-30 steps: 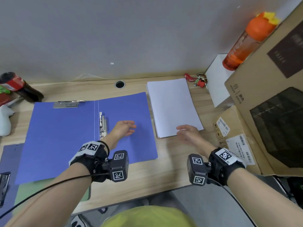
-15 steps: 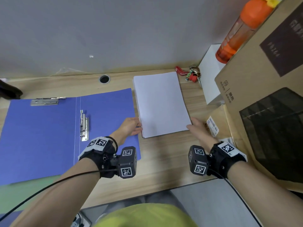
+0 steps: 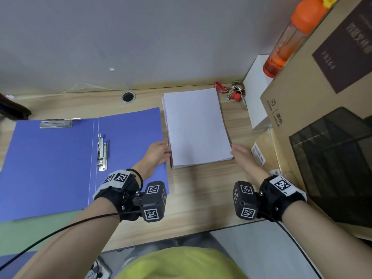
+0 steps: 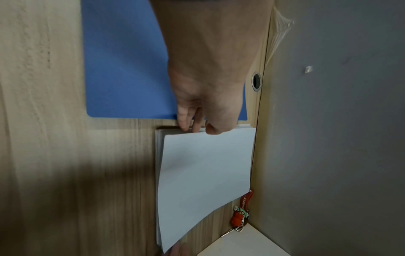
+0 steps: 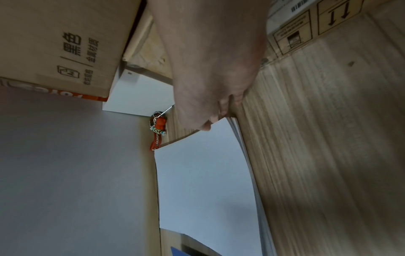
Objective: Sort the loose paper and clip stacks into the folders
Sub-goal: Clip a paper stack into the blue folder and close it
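A stack of white paper (image 3: 196, 127) lies on the wooden desk, right of an open blue folder (image 3: 60, 162) with a metal clip (image 3: 101, 152) at its spine. My left hand (image 3: 167, 151) holds the stack's near left edge. In the left wrist view the left hand (image 4: 201, 129) has its thumb on the top sheet and its fingers (image 4: 186, 121) under the edge of the paper (image 4: 203, 181). My right hand (image 3: 233, 152) holds the near right corner. In the right wrist view the right hand (image 5: 217, 119) pinches the paper (image 5: 203, 181), thumb on top.
A red key ring (image 3: 231, 92), a white box (image 3: 255, 93) and cardboard boxes (image 3: 322, 77) with an orange bottle (image 3: 291, 35) crowd the right. A black mesh holder (image 3: 332, 158) stands near right. A green folder (image 3: 40, 228) lies under the blue one. A cable hole (image 3: 128, 97) sits by the wall.
My left hand left the folder's right flap and moved right to the stack's left edge. My right hand slid to the stack's near right corner. The view shifted right.
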A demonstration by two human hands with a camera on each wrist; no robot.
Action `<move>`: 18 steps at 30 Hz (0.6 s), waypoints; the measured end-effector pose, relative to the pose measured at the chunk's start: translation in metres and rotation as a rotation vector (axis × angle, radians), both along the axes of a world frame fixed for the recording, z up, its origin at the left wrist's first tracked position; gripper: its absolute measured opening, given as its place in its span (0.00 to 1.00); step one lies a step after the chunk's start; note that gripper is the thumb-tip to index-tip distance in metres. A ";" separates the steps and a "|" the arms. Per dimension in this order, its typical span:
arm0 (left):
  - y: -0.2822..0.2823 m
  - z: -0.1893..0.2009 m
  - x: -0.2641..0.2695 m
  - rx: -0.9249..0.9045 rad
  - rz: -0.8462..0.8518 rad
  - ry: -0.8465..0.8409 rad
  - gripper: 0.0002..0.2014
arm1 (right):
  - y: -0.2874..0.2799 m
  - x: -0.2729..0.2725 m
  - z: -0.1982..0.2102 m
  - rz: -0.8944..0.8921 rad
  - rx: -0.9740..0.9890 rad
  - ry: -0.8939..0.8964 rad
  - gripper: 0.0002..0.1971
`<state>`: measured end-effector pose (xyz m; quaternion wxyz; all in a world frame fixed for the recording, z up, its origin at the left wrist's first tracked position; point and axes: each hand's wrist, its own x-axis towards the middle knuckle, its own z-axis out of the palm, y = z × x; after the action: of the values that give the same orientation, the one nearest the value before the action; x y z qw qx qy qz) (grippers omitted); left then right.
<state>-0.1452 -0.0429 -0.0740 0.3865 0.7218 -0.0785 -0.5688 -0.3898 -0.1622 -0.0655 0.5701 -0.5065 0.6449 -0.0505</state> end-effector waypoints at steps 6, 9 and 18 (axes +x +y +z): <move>-0.005 0.005 -0.001 -0.063 0.050 0.052 0.18 | 0.001 -0.003 -0.001 -0.001 0.012 -0.029 0.22; -0.008 0.005 -0.002 -0.089 0.028 0.085 0.18 | 0.000 -0.004 -0.003 -0.004 0.043 -0.048 0.22; -0.029 0.008 -0.014 -0.067 0.018 -0.073 0.22 | 0.002 -0.003 -0.002 -0.045 0.135 -0.134 0.22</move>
<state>-0.1595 -0.0718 -0.0665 0.4124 0.7293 -0.1050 -0.5358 -0.3927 -0.1598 -0.0671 0.6433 -0.4478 0.6186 -0.0537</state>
